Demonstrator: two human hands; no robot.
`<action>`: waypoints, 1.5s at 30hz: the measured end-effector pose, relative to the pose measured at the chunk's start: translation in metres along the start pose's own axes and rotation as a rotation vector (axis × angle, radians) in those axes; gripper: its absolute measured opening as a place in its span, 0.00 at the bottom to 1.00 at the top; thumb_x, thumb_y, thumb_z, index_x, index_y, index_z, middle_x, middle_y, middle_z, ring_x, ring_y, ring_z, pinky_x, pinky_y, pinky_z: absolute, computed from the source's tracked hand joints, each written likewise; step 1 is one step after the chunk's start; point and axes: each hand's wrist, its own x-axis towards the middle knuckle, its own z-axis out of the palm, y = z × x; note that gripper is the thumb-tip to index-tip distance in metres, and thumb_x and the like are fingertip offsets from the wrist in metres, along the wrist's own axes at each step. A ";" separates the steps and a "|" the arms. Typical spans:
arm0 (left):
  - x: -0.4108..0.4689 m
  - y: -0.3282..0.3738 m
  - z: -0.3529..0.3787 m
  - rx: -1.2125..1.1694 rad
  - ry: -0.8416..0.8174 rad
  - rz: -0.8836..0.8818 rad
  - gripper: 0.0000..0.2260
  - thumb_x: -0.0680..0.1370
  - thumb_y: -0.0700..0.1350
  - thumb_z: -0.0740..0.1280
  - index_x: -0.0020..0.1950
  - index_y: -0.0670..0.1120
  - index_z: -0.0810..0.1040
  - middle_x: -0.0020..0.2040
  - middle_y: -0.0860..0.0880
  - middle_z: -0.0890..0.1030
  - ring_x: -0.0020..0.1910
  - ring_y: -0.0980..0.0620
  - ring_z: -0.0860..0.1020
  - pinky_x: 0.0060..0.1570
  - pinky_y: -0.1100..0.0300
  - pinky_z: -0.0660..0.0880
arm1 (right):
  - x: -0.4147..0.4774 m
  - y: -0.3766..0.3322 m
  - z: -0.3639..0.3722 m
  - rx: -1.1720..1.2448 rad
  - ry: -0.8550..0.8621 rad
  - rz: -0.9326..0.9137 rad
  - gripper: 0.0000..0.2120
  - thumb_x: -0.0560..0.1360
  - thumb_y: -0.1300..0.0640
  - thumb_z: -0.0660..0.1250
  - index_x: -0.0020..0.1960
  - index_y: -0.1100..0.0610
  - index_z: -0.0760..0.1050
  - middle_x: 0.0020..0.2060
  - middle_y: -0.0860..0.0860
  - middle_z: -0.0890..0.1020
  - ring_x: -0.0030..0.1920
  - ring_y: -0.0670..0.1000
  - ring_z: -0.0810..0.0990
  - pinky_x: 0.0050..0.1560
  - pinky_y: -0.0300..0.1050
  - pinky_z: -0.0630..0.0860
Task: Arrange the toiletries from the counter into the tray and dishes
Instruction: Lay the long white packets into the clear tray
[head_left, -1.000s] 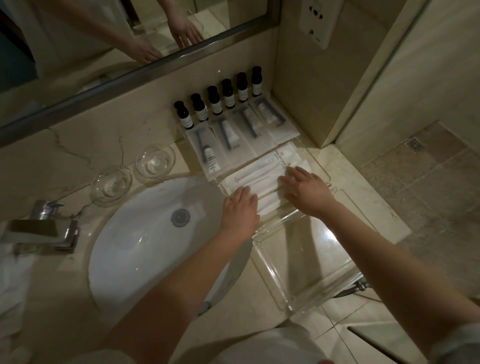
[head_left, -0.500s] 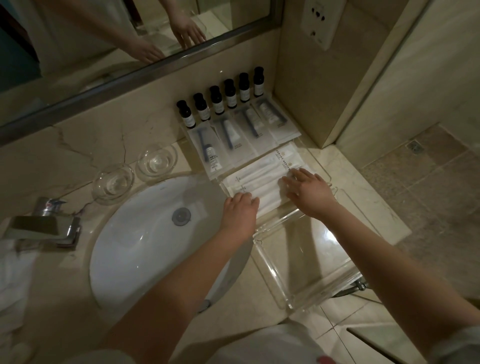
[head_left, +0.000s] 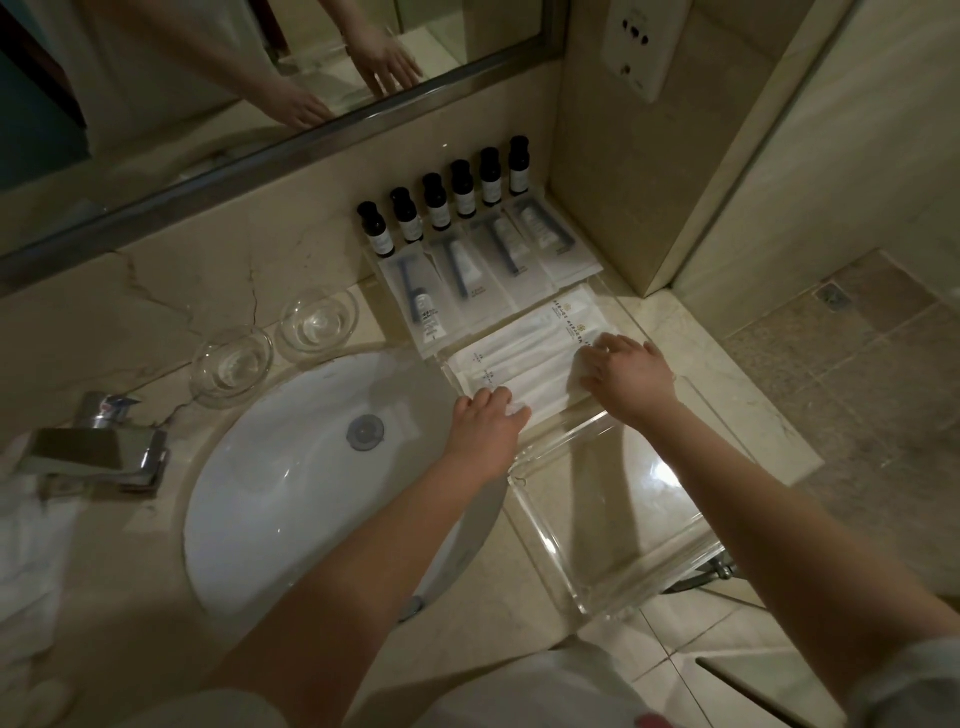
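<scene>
Contact, left hand (head_left: 485, 426): on near-left corner of white packets (head_left: 524, 358), fingers bent, pressing down, no wrap seen. Contact, right hand (head_left: 626, 374): on right end of same stack; pinch or plain press, cannot tell, fingertips lost against the wrapper. Packets overlapped in the 12 o'clock end of clear tray (head_left: 639, 561).

Risks, as judged:
- Slick, overlapped wrappers. Uneven push from one side likely to fan the stack or ride it over the low rim.
- Basin (head_left: 291, 493) just at 9 o'clock of tray. Any packet escaping leftwards drops in.
- Bottles (head_left: 452, 202) upright in a tight row at 12 o'clock, toothbrush kits (head_left: 467, 275) between. Forward shove could drive kits into bottles and topple several.
- Tray's 5 o'clock corner appears to overhang the counter (head_left: 691, 332). Weight there could tip it.
- Glass dishes (head_left: 231, 361) at 10 o'clock, well apart. Low concern.
</scene>
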 end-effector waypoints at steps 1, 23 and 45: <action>0.001 0.001 0.000 -0.001 -0.009 -0.002 0.23 0.75 0.41 0.60 0.70 0.54 0.65 0.71 0.47 0.63 0.67 0.45 0.63 0.62 0.51 0.60 | 0.001 -0.001 -0.001 -0.014 -0.020 0.021 0.16 0.72 0.53 0.63 0.59 0.52 0.75 0.58 0.53 0.76 0.59 0.56 0.75 0.60 0.53 0.67; -0.048 -0.056 -0.043 -0.098 0.258 -0.124 0.16 0.77 0.45 0.59 0.65 0.46 0.74 0.69 0.46 0.69 0.69 0.45 0.64 0.64 0.51 0.63 | -0.024 -0.087 -0.042 0.113 0.081 -0.137 0.23 0.75 0.53 0.64 0.69 0.54 0.68 0.69 0.56 0.70 0.69 0.59 0.68 0.65 0.57 0.68; -0.365 -0.301 0.034 -0.310 0.195 -0.977 0.21 0.76 0.51 0.62 0.67 0.44 0.70 0.67 0.43 0.71 0.66 0.41 0.67 0.64 0.50 0.67 | -0.085 -0.459 0.021 -0.052 -0.253 -0.773 0.26 0.75 0.54 0.62 0.72 0.53 0.61 0.67 0.55 0.69 0.65 0.58 0.69 0.59 0.53 0.72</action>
